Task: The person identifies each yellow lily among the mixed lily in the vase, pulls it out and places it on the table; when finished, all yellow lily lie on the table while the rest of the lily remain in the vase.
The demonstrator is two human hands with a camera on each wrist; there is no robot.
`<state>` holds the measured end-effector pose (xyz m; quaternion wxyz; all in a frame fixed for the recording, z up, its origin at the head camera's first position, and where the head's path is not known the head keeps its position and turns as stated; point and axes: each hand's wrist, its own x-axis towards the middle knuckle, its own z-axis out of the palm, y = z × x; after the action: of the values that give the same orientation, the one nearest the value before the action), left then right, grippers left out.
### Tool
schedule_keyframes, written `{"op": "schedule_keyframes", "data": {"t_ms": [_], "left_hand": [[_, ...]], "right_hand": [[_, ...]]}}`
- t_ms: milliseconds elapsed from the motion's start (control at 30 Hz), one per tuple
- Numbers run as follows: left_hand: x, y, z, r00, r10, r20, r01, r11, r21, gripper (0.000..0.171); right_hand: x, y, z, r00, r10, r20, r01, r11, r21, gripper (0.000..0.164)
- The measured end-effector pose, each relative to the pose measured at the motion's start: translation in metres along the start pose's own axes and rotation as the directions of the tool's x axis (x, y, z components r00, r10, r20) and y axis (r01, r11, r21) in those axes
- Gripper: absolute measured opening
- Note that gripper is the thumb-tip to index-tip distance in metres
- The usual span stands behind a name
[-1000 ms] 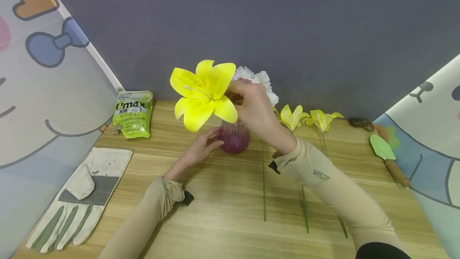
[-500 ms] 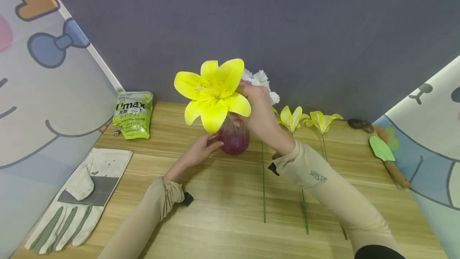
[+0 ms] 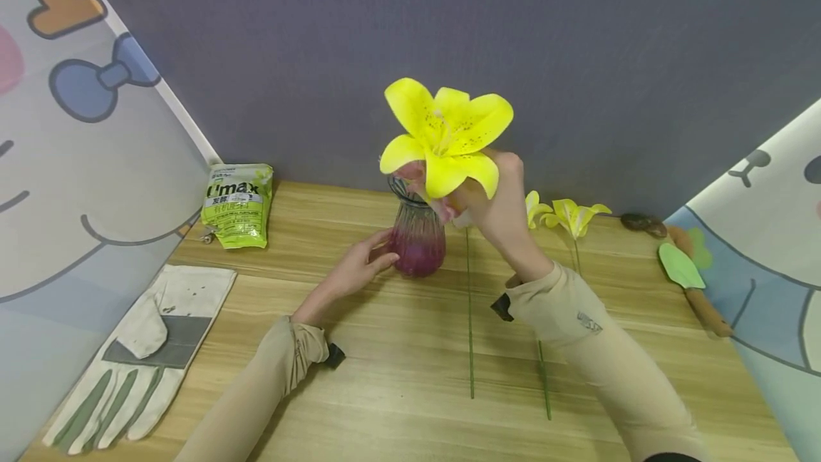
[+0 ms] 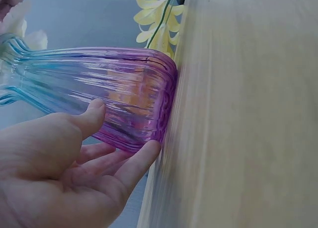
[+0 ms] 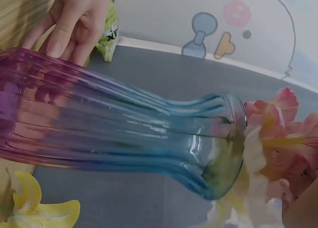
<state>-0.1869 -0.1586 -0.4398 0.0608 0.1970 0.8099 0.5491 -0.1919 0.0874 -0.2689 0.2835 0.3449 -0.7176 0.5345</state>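
Observation:
A ribbed glass vase (image 3: 418,244), bluish at the neck and purple at the base, stands upright on the wooden table. My left hand (image 3: 354,269) holds its lower left side, the thumb (image 4: 92,117) and fingers bent around the base. Above the vase's mouth, my right hand (image 3: 503,205) grips a large yellow artificial lily (image 3: 442,141), whose petals cover most of the fingers. Pink flowers (image 5: 288,143) with white petals (image 5: 254,163) crowd the rim beside that hand. Greenish stems show through the glass neck in the right wrist view.
Long-stemmed yellow lilies (image 3: 574,216) lie right of the vase, partly under the right arm. Further right are a green-bladed trowel (image 3: 683,266) and a dark stone (image 3: 644,223). Left are a fertilizer bag (image 3: 237,205) and a work glove (image 3: 144,355). A grey wall (image 3: 577,55) closes the back.
My right hand has moved right with the yellow lily, which now faces more upward. The vase's mouth and the pink flowers have come into sight. My left hand stays at the vase.

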Motion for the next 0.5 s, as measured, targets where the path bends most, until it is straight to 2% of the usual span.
{"op": "schedule_keyframes", "data": {"t_ms": [133,233,367,433,500], "left_hand": [[0.0,-0.001,0.001,1.0,0.015,-0.004,-0.016,1.0,-0.011,0.058],[0.0,-0.002,0.001,1.0,0.022,-0.007,-0.022,1.0,-0.014,0.058],[0.0,-0.002,0.001,1.0,0.023,-0.009,-0.023,1.0,-0.009,0.059],[0.0,-0.001,0.001,1.0,0.014,-0.008,-0.014,1.0,-0.012,0.059],[0.0,0.0,0.001,1.0,0.007,-0.007,-0.007,1.0,-0.013,0.059]], "right_hand": [[0.001,0.002,-0.008,0.994,0.085,-0.074,-0.086,0.996,-0.011,0.013],[0.001,0.004,-0.013,0.98,0.166,-0.108,-0.161,0.985,0.057,0.019],[-0.001,0.011,-0.019,0.972,0.19,-0.14,-0.174,0.978,0.117,0.028],[-0.001,0.016,-0.021,0.968,0.185,-0.17,-0.166,0.979,0.119,0.024],[-0.001,0.02,-0.022,0.961,0.2,-0.19,-0.166,0.97,0.18,0.017]]}}
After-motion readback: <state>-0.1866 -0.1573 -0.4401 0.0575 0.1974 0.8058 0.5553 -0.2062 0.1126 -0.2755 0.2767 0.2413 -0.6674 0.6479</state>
